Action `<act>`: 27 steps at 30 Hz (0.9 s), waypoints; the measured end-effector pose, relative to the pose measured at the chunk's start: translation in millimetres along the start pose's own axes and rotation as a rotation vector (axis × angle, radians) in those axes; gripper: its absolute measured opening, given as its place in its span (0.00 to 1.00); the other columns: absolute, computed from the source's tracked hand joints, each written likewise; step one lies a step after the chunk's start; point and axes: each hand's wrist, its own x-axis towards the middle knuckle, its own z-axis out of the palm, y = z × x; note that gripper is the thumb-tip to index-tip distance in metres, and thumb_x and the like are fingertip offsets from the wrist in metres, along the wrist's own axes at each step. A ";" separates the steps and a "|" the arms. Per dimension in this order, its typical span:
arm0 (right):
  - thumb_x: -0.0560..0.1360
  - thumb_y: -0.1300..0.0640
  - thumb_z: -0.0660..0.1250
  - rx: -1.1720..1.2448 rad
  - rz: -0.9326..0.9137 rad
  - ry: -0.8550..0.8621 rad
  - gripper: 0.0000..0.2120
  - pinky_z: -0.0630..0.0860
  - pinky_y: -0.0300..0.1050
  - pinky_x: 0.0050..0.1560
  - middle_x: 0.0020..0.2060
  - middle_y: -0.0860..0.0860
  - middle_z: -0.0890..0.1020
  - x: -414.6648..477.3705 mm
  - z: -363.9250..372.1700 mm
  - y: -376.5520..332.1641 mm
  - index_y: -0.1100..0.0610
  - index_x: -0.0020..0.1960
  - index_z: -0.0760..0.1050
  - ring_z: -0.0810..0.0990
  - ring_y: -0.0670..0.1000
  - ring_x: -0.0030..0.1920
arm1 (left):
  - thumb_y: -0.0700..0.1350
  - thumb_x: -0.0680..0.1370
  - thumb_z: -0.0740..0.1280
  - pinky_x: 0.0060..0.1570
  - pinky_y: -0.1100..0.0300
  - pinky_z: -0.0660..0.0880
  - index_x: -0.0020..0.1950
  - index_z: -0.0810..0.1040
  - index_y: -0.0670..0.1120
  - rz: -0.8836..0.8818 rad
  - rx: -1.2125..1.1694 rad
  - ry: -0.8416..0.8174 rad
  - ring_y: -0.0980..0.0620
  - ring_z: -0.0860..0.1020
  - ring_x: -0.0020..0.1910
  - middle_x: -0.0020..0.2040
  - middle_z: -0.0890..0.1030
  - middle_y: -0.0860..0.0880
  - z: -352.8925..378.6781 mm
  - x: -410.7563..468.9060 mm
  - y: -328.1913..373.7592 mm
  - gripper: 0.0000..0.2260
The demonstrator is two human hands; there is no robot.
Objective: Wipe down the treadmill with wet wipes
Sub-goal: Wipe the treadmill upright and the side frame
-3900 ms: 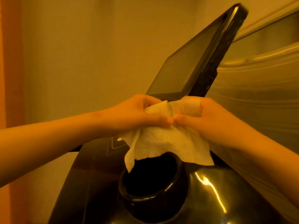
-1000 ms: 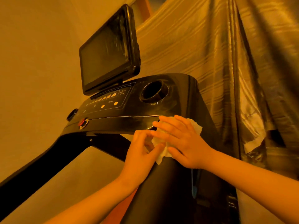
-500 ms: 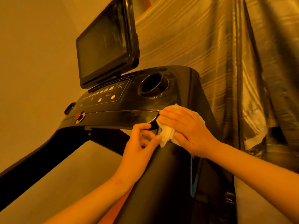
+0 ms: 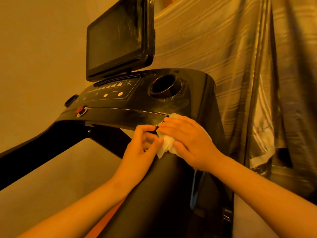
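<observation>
The black treadmill console point(image 4: 133, 103) fills the middle of the head view, with a tilted screen point(image 4: 118, 36) above it and a round cup holder point(image 4: 163, 86) on its right side. A white wet wipe point(image 4: 165, 145) lies on the right upright, just below the console's front edge. My right hand point(image 4: 188, 141) presses flat on the wipe with fingers spread. My left hand point(image 4: 142, 148) curls beside it, thumb tip touching the wipe's lower left corner.
A red safety button point(image 4: 80, 110) and a small knob point(image 4: 71, 100) sit at the console's left end. The left handrail point(image 4: 34, 145) slopes down to the left. A striped curtain point(image 4: 248, 74) hangs close behind on the right; a plain wall is on the left.
Earlier both hands held the wipe over the cup holder. Within the last second my right hand stayed pressed on the wipe at the upright's top, shifting slightly, while my left hand kept close beside it.
</observation>
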 end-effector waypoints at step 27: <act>0.83 0.42 0.43 0.303 0.414 0.382 0.23 0.50 0.57 0.76 0.76 0.45 0.60 -42.0 43.8 -55.9 0.43 0.75 0.59 0.55 0.51 0.77 | 0.49 0.76 0.69 0.42 0.59 0.78 0.55 0.75 0.53 -0.125 0.017 -0.122 0.51 0.81 0.43 0.49 0.80 0.48 0.0 0.6 6.4 0.08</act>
